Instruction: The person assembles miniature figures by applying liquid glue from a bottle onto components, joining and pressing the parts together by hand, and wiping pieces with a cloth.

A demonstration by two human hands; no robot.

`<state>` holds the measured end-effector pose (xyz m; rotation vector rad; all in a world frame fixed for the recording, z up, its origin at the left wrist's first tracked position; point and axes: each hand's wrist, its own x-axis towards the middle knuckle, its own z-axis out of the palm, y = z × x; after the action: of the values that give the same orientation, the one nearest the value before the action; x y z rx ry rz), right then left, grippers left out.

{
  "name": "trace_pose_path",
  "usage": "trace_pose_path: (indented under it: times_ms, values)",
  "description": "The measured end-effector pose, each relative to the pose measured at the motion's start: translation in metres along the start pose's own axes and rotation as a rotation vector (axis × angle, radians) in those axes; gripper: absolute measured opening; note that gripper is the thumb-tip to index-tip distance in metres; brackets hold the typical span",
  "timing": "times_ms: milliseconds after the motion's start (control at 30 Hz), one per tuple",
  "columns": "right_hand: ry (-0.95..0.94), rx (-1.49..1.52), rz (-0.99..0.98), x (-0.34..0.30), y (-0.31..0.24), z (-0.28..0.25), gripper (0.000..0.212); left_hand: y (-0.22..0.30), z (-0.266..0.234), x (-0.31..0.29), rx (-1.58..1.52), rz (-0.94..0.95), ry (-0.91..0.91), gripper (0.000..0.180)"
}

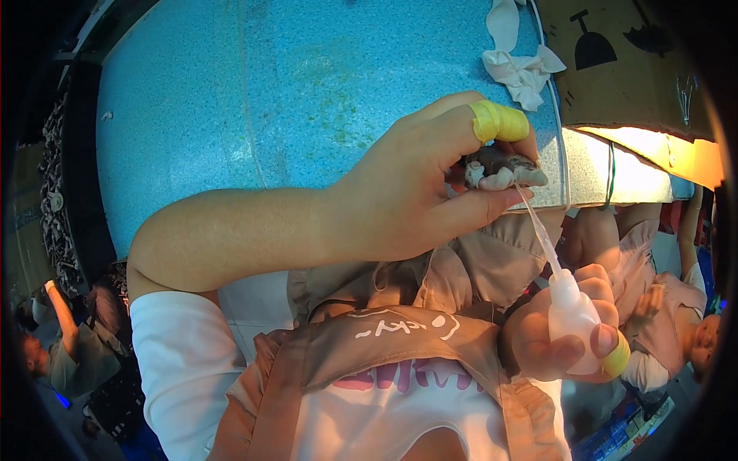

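My left hand is closed around a small figurine-like piece, dark on top with pale pinkish and white lumps below. Its exact kind is hard to make out, and my fingers cover part of it. Yellow tape wraps one finger of that hand. Lower and to the right, my right hand grips a white squeeze bottle. The bottle's long clear nozzle slants up to the left, its tip at the lower edge of the piece. More yellow tape is on a right fingertip.
A blue speckled tabletop lies beyond my arm. Crumpled white tissue sits at its far right, beside a cardboard box and a white cord. Other people are seated at the right and left edges.
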<state>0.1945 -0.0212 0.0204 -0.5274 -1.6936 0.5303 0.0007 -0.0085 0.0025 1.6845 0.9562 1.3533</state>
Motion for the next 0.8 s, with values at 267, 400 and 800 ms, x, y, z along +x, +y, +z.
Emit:
trace_pose_path:
  times_ms: [267, 400, 800]
  values:
    - [-0.318, -0.068, 0.008, 0.0, 0.008, -0.036, 0.016, 0.0, 0.001, 0.0, 0.012, 0.007, 0.011, 0.031]
    - [-0.242, -0.156, 0.025, 0.003, 0.0, -0.016, 0.016, -0.002, 0.001, -0.001, -0.038, -0.009, -0.02, 0.032]
    - [0.201, -0.11, 0.025, 0.003, -0.002, -0.001, 0.011, 0.003, -0.001, -0.002, -0.061, -0.138, -0.043, 0.033]
